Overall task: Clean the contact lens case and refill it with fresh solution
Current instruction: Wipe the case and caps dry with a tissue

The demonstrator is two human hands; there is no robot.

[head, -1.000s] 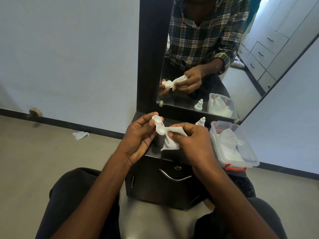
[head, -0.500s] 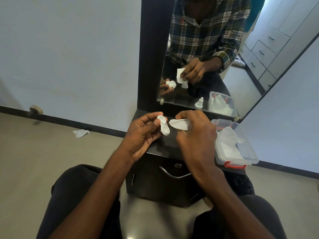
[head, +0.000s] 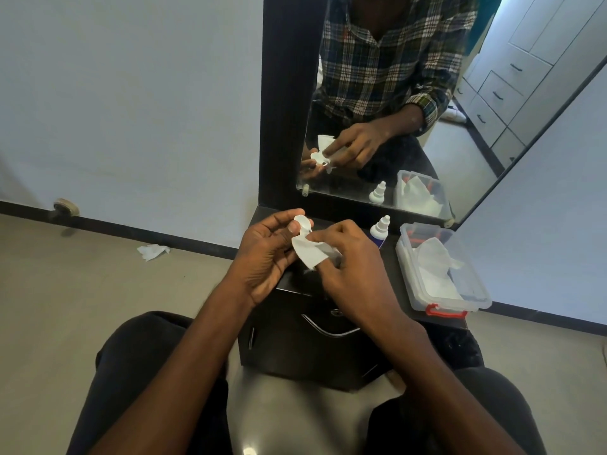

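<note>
My left hand [head: 264, 257] pinches a small white contact lens case [head: 303, 223] between thumb and fingers, above the dark cabinet top. My right hand [head: 353, 264] holds a white tissue [head: 310, 252] wrapped over a fingertip and presses it against the lower part of the case. The case's lower well is hidden under the tissue. A white solution bottle [head: 380, 229] with a blue label stands upright just right of my right hand.
A clear plastic box [head: 469, 290] with a red latch, holding tissues, sits at the cabinet's right edge. The dark cabinet [head: 315, 343] has a mirror [head: 427, 133] behind it. A crumpled tissue [head: 152, 251] lies on the floor at left.
My right hand had lifted the tissue away from the case half a second ago; now it has brought the tissue back down onto the case. My left hand stays put.
</note>
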